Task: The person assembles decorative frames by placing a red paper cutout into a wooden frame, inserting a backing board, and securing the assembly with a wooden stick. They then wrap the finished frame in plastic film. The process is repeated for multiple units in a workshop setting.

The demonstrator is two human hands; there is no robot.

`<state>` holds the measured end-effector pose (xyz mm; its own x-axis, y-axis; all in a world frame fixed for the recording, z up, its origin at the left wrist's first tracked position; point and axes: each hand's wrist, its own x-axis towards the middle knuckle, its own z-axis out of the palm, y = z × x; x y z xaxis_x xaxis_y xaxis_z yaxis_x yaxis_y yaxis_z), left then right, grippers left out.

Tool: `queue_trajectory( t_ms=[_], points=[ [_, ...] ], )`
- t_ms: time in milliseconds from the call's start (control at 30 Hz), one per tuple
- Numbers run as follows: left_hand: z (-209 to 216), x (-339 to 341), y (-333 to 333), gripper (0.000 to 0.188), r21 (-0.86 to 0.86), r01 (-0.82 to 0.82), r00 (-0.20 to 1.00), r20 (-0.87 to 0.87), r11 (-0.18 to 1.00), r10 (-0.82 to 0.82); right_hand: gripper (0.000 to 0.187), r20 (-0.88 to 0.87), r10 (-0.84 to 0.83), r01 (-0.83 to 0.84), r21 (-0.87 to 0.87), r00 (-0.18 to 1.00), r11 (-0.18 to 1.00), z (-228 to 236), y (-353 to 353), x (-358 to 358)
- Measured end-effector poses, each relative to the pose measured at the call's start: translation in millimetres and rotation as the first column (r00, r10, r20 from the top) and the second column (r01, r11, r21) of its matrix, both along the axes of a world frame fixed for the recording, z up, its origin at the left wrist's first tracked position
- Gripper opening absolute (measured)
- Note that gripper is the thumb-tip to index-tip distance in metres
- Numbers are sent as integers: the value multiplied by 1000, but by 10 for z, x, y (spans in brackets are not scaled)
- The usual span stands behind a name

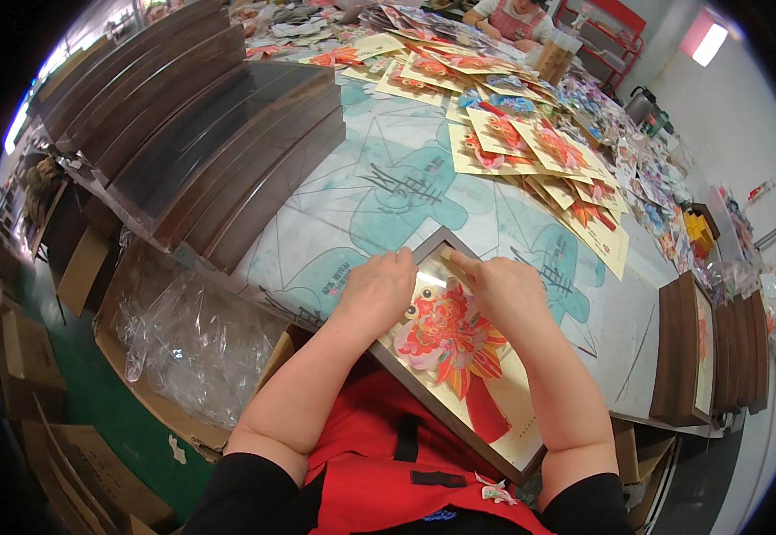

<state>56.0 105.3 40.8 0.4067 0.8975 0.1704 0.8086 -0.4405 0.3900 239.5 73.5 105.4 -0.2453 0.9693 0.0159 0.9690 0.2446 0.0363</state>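
Observation:
A dark brown picture frame (442, 414) leans at a slant between the table's near edge and my body. Inside it shows a picture of a red and orange goldfish (449, 328) on a pale gold ground. My left hand (375, 290) is closed over the frame's left side near the top corner, its fingertips at the rim. On the other side of that corner, my right hand (510, 290) grips the frame, one fingertip pressed at the inner top corner. The undersides of both hands are hidden.
Dark frames (227, 169) in clear wrap stand in rows at left. Goldfish prints (575, 169) lie piled at the table's far right. More brown frames (682, 348) stand at right. A cardboard box of clear plastic (192, 334) sits below left. Another person (515, 22) sits across the table.

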Motion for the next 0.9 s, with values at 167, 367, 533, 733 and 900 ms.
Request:
queue_trajectory(
  t_ms=[167, 367, 533, 733, 900],
  points=[
    [0, -3, -1, 22, -1, 3, 1000, 10, 1000, -3, 49, 9, -2, 2, -34, 1000, 999, 48, -23, 1],
    [9, -6, -3, 22, -1, -1, 1000, 14, 1000, 1, 47, 37, 6, -5, -31, 999, 999, 1, -9, 22],
    [14, -3, -3, 23, -13, -3, 1000, 0, 1000, 3, 44, 1, 16, -16, 4, 1000, 1000, -17, -6, 14],
    [20, -7, -5, 23, -14, 4, 1000, 3, 1000, -4, 35, -25, -12, 11, -29, 1000, 1000, -22, 9, 17],
    [-11, -11, 1, 22, 12, -3, 1000, -1, 1000, 3, 49, 30, 13, -12, -37, 999, 999, 28, -23, 14]
  ],
)
